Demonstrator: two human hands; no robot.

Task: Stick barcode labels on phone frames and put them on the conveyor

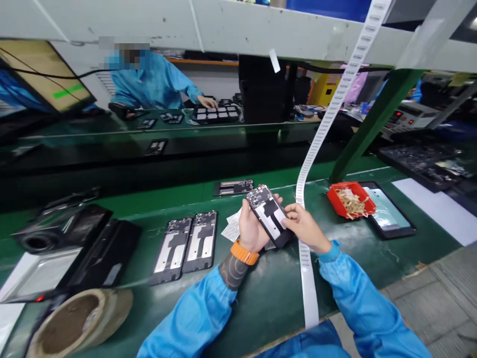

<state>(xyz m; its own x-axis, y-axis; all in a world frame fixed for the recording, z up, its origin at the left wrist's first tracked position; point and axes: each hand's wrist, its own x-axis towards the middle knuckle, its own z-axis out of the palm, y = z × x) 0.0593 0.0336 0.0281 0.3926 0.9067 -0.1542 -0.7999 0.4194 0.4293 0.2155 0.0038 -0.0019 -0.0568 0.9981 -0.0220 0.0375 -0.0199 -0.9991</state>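
Observation:
An opened phone (271, 217), its circuit board and inner frame showing, rests tilted in my left hand (251, 228), whose fingers and thumb wrap round its edges. My right hand (305, 226) has thumb and fingers pinched at the phone's right edge; whether a small piece sits between them is hidden. Under the left hand lie white label sheets (231, 227). Two more opened phones lie side by side to the left, the nearer one (203, 241) and the outer one (172, 250). Another opened phone (234, 187) lies just behind my hands.
A long strip of barcode labels (328, 119) hangs down past my right hand. To the right are a red bin (352, 200) of tan strips and a tablet (389, 211). At left stand a black device (67, 248) and a cardboard roll (80, 323). A co-worker (152, 82) sits opposite.

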